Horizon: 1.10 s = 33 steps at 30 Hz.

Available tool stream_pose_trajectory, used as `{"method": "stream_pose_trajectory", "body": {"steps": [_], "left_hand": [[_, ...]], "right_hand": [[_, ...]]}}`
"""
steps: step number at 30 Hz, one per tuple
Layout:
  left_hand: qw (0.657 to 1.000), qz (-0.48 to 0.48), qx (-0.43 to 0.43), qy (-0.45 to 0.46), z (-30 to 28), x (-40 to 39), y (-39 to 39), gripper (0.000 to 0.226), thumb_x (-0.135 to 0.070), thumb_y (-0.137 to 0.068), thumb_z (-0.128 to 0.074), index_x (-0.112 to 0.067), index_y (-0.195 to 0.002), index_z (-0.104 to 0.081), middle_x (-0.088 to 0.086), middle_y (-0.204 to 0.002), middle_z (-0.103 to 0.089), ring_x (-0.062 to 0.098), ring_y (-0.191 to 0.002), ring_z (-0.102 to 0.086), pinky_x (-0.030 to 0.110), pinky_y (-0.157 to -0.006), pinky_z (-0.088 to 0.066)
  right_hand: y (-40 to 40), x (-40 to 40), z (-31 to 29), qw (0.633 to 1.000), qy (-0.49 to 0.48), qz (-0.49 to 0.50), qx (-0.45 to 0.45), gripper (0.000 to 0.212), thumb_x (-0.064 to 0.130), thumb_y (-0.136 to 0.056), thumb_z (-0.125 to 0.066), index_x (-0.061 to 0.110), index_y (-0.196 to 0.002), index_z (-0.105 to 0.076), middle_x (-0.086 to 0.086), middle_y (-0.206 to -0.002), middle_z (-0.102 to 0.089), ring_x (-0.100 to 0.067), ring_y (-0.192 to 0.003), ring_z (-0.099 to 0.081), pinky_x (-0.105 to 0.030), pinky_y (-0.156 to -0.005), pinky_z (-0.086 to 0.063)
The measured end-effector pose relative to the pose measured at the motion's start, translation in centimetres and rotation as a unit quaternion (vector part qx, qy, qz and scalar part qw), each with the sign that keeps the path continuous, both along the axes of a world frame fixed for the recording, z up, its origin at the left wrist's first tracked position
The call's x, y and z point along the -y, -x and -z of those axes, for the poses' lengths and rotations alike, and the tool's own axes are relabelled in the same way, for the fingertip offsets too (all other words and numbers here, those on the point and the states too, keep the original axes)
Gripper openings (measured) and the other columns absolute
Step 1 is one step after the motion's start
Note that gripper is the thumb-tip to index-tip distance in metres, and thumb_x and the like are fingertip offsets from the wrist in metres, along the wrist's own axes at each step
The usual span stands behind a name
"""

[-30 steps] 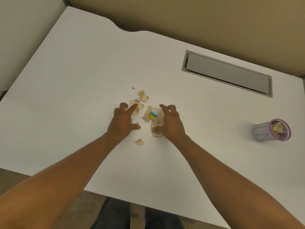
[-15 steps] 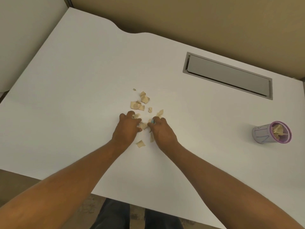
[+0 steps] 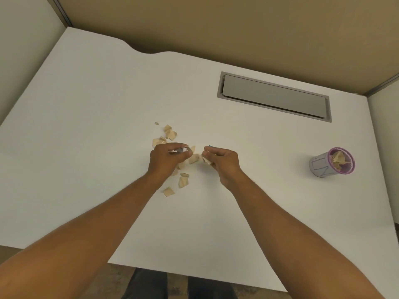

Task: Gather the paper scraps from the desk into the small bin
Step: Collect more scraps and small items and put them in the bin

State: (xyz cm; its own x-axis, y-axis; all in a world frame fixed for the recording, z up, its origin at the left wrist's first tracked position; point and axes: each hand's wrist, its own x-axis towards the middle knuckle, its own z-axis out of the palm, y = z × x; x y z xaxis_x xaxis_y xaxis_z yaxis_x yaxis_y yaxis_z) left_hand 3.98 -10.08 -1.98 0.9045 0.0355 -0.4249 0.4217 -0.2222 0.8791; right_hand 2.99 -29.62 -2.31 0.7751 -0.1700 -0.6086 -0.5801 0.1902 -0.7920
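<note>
- Head view, against half a second back: left hand [image 3: 167, 159] and right hand [image 3: 222, 161] now lifted and drawn apart, no longer knuckle to knuckle on the desk [image 3: 86, 147].
- Left fingers [image 3: 183, 155] curled nearly closed, pinching a small pale bit; too blurred to name for certain.
- Right fingers [image 3: 210, 151] closed around a clump of paper scraps [image 3: 207, 161], with a sliver of blue at the fingertips.
- More loose scraps [image 3: 170, 134] strewn on the desk beyond and beneath the left hand; some hidden under the palm.
- Small bin [image 3: 331, 161] well apart to the right, seemingly tipped on its side, long axis roughly left-right, purple-rimmed mouth facing right, scraps inside.
- Grey cable hatch [image 3: 274, 97] farther back.
</note>
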Motion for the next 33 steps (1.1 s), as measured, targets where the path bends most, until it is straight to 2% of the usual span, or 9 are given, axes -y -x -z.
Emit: {"method": "stream_pose_trajectory", "body": {"steps": [4,7,11,16,21,25,27,30,33], "left_hand": [[0.991,0.028,-0.009,0.133,-1.9,5.1,-0.8,0.032,-0.034,-0.078,-0.091,-0.022,-0.106,-0.083,-0.002,-0.100,-0.070,0.019,-0.090,-0.076,0.036,-0.094,-0.062],[0.979,0.060,-0.014,0.193,-3.3,10.1,-0.9,0.026,-0.027,-0.081,-0.089,-0.016,-0.104,-0.084,0.011,-0.103,-0.068,0.029,-0.111,-0.074,0.038,-0.092,-0.063],[0.970,0.112,-0.026,0.216,-5.3,17.8,-0.7,0.027,-0.024,-0.083,-0.087,-0.012,-0.107,-0.083,0.017,-0.109,-0.072,0.016,-0.089,-0.073,0.030,-0.084,-0.062],[0.958,0.166,-0.034,0.233,-7.4,27.2,0.1,0.024,-0.025,-0.085,-0.085,-0.013,-0.106,-0.083,0.001,-0.103,-0.076,0.014,-0.086,-0.068,0.028,-0.082,-0.062],[0.953,0.185,-0.044,0.234,-8.4,33.7,0.7,0.028,-0.031,-0.086,-0.084,-0.016,-0.109,-0.083,-0.006,-0.110,-0.078,0.011,-0.087,-0.068,0.027,-0.081,-0.060],[0.949,0.187,-0.058,0.246,-8.2,35.9,0.9,0.024,-0.031,-0.087,-0.083,-0.017,-0.108,-0.083,-0.010,-0.107,-0.078,0.012,-0.087,-0.068,0.031,-0.086,-0.062],[0.950,0.184,-0.060,0.245,-8.0,36.4,0.8,0.026,-0.031,-0.087,-0.083,-0.017,-0.109,-0.083,-0.009,-0.110,-0.078,0.012,-0.087,-0.069,0.031,-0.086,-0.062],[0.954,0.180,-0.057,0.234,-7.9,36.5,0.6,0.028,-0.033,-0.086,-0.083,-0.018,-0.110,-0.083,-0.005,-0.118,-0.077,0.013,-0.090,-0.070,0.029,-0.084,-0.061],[0.957,0.179,-0.051,0.222,-7.8,36.1,0.2,0.026,-0.033,-0.087,-0.082,-0.018,-0.109,-0.083,-0.006,-0.123,-0.077,0.013,-0.092,-0.070,0.031,-0.087,-0.061]], "right_hand": [[1.1,5.7,-3.1,0.994,-0.083,0.072,0.029,0.032,0.002,-0.086,-0.079,-0.002,-0.117,-0.072,-0.017,-0.127,-0.072,-0.025,-0.106,-0.073,-0.027,-0.092,-0.060],[2.7,10.9,-5.0,0.989,-0.071,0.121,0.048,0.032,0.002,-0.086,-0.078,-0.001,-0.118,-0.072,-0.015,-0.125,-0.073,-0.024,-0.104,-0.074,-0.024,-0.086,-0.060],[4.8,18.6,-7.4,0.980,0.034,0.182,0.078,0.028,0.002,-0.086,-0.078,0.000,-0.114,-0.075,-0.006,-0.119,-0.074,-0.022,-0.100,-0.074,-0.024,-0.086,-0.061],[6.3,28.4,-8.7,0.935,0.287,0.192,0.079,0.016,0.011,-0.082,-0.081,0.016,-0.097,-0.083,0.005,-0.107,-0.076,-0.002,-0.091,-0.069,-0.023,-0.088,-0.056],[5.0,33.4,-7.7,0.885,0.442,0.136,0.047,0.016,0.007,-0.086,-0.072,0.015,-0.094,-0.083,0.001,-0.098,-0.075,-0.006,-0.076,-0.062,-0.001,-0.061,-0.042],[3.5,35.0,-5.5,0.872,0.488,0.044,0.007,0.017,0.006,-0.087,-0.071,0.013,-0.097,-0.083,-0.009,-0.107,-0.078,-0.020,-0.088,-0.067,-0.022,-0.079,-0.052],[3.1,35.7,-4.5,0.870,0.492,-0.013,-0.026,0.018,0.012,-0.090,-0.071,0.009,-0.105,-0.081,-0.011,-0.111,-0.077,-0.024,-0.098,-0.071,-0.018,-0.079,-0.050],[3.4,36.2,-3.6,0.873,0.484,-0.048,-0.019,0.026,0.008,-0.095,-0.058,-0.002,-0.113,-0.074,-0.016,-0.107,-0.073,0.007,-0.075,-0.070,-0.001,-0.054,-0.043],[3.5,36.6,-3.1,0.840,0.532,-0.106,-0.008,0.030,0.005,-0.096,-0.052,-0.006,-0.119,-0.068,-0.008,-0.104,-0.065,0.022,-0.059,-0.058,0.002,-0.049,-0.040]]}}
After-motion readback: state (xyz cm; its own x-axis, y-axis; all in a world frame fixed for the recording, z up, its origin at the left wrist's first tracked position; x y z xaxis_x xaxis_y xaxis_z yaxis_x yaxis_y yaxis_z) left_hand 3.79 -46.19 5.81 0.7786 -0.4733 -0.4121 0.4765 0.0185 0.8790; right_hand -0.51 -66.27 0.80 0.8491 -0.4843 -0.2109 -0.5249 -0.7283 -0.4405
